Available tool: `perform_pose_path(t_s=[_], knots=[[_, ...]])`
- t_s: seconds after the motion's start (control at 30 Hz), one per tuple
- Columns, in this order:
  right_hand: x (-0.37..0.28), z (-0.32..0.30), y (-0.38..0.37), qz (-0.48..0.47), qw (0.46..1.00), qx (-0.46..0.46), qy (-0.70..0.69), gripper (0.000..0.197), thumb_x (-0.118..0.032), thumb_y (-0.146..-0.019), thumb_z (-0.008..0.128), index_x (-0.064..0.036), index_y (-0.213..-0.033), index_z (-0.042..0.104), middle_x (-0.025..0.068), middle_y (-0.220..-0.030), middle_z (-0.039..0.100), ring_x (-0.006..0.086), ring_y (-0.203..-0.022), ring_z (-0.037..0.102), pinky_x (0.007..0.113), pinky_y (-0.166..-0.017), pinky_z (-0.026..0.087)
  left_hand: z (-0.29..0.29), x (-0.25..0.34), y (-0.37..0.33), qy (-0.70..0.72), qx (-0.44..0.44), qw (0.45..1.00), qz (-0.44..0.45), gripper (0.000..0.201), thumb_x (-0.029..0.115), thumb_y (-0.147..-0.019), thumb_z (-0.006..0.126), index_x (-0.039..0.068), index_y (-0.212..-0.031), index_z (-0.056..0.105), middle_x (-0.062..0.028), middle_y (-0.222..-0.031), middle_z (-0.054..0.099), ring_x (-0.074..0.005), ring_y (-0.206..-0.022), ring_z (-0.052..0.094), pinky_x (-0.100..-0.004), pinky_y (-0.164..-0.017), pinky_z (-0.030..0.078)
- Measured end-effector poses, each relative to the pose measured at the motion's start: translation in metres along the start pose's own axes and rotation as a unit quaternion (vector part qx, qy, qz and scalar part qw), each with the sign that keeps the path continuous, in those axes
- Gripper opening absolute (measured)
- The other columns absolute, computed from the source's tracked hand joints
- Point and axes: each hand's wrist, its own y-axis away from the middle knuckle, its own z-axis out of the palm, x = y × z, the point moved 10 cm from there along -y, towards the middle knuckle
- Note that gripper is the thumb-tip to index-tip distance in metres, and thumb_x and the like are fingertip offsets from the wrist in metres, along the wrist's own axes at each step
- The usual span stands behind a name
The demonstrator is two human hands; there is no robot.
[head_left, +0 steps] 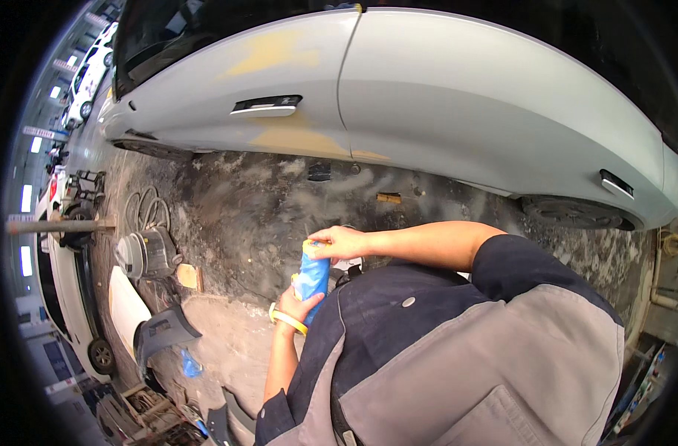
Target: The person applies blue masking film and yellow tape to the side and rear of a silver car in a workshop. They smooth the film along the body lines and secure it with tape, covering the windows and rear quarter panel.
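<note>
In front of my body is a blue, crinkled roll (314, 276), stood roughly upright, with yellow at its upper end and along its left side. My left hand (297, 303) is closed around its lower part. At the top, the fingers of my right hand (341, 244) grip the yellow end. A yellow ring-shaped band (288, 320) sits around my left wrist. Beyond my hands stands a pale grey car (465, 97), with tan-yellow patches (268, 56) on one door, around the door handle (266, 106).
Left on the floor is a round grey machine (147, 253) with a coiled hose (147, 209). Near it lie dark curved panels (166, 334), a white panel (125, 303) and a crumpled blue scrap (191, 364). A tan block (388, 198) lies by the car. More cars stand far left.
</note>
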Motion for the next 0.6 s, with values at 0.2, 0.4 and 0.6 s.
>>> perform_pose_path(t_s=[0.2,0.4,0.6], knots=[[-0.025,0.054,0.004,-0.021,0.994,0.008,-0.108,0.068,-0.040,-0.099,0.069,0.0022,-0.148,0.048,0.0141,-0.131,0.065,0.0214,-0.105,0.068,0.036,-0.076,0.063,-0.028,-0.026,0.035,0.367,-0.098,0.925,-0.020,0.053,0.031,-0.098,0.070,-0.002,-0.137,0.056,-0.0074,-0.124,0.067,-0.0167,-0.110,0.064,-0.0341,-0.096,0.052],[-0.014,0.130,0.003,-0.028,0.988,-0.012,-0.154,0.058,-0.036,-0.105,0.061,0.0025,-0.147,0.049,0.0134,-0.128,0.065,0.0198,-0.100,0.069,0.032,-0.077,0.062,-0.028,-0.021,0.077,0.459,-0.271,0.844,0.061,0.070,0.037,-0.095,0.074,0.000,-0.146,0.046,-0.0083,-0.129,0.064,-0.0180,-0.110,0.065,-0.0335,-0.095,0.053],[0.023,0.133,0.019,0.064,0.992,0.100,-0.034,0.060,-0.044,-0.104,0.060,0.0022,-0.143,0.054,0.0152,-0.131,0.065,0.0226,-0.104,0.069,0.035,-0.080,0.062,-0.025,-0.070,0.080,0.284,-0.204,0.935,0.064,0.067,0.030,-0.085,0.082,0.000,-0.139,0.058,-0.0119,-0.122,0.070,-0.0190,-0.110,0.067,-0.0339,-0.097,0.052]])
